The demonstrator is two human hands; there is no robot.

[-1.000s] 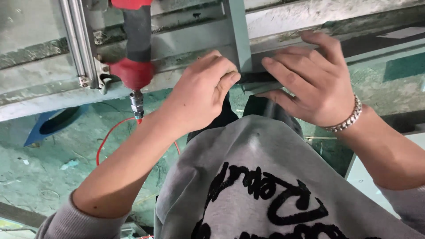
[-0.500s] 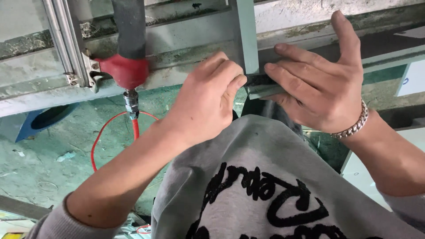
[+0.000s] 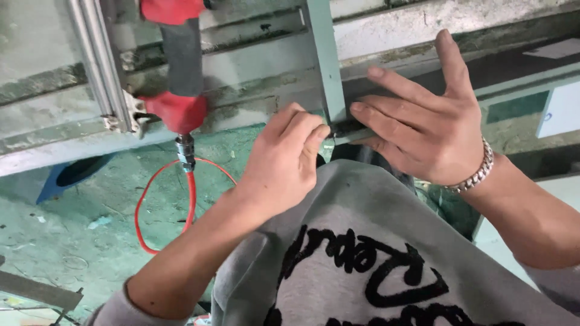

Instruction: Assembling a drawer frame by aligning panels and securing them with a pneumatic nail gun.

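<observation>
My left hand (image 3: 284, 166) is curled at the foot of a pale green metal upright (image 3: 322, 66), thumb and forefinger pinched together against the frame; anything between them is hidden. My right hand (image 3: 426, 130) hovers just to the right with fingers spread, its lower fingertips touching a dark strip (image 3: 345, 128) along the frame's horizontal rail. A silver chain bracelet (image 3: 477, 175) circles that wrist. My grey sweatshirt (image 3: 362, 253) with black lettering fills the bottom of the head view.
A red and grey air tool (image 3: 178, 78) hangs at the left against the frame, with a red hose (image 3: 188, 199) looping down. Beside it runs a ribbed aluminium rail (image 3: 93, 66). Below is a green, dusty floor (image 3: 78, 205); a white panel (image 3: 562, 108) stands far right.
My right hand has lifted off the dark strip and its fingers have spread. My left hand has stayed at the upright's foot, curling tighter. The view has shifted slightly.
</observation>
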